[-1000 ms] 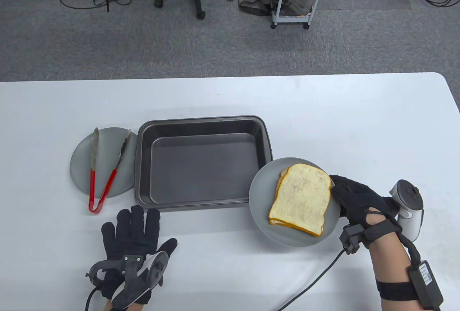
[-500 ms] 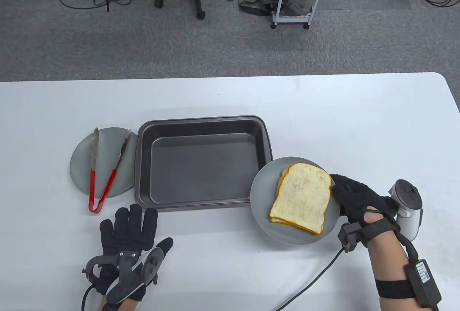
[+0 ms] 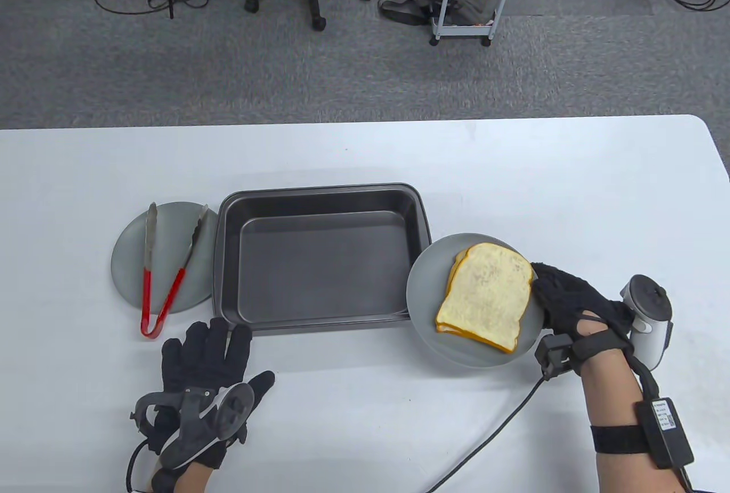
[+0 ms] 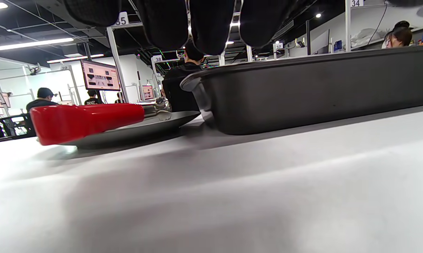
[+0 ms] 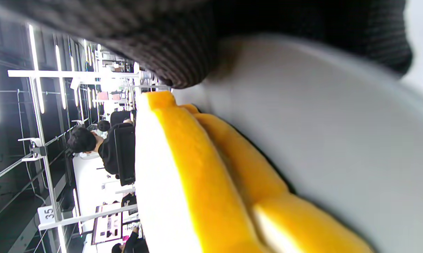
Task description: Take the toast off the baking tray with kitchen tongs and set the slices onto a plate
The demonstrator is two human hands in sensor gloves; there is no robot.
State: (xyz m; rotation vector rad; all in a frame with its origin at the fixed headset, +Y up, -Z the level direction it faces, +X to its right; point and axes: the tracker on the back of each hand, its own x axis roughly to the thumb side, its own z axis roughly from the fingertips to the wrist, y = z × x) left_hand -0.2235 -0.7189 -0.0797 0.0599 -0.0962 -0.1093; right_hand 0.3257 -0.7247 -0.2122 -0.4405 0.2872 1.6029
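Gripping plate [image 3: 425, 310] rim right of baking tray [image 3: 322, 256], right hand [image 3: 570, 302]; toast [image 3: 487, 296] stacked aboard; left hand [image 3: 208, 362] flat, relaxed on desk [image 3: 365, 162].

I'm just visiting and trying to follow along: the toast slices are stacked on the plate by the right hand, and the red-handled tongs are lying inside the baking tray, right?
Not quite. The toast slices are stacked on the plate that the right hand grips, but the red-handled tongs lie on a second plate left of the baking tray, not inside it. The table view shows this.
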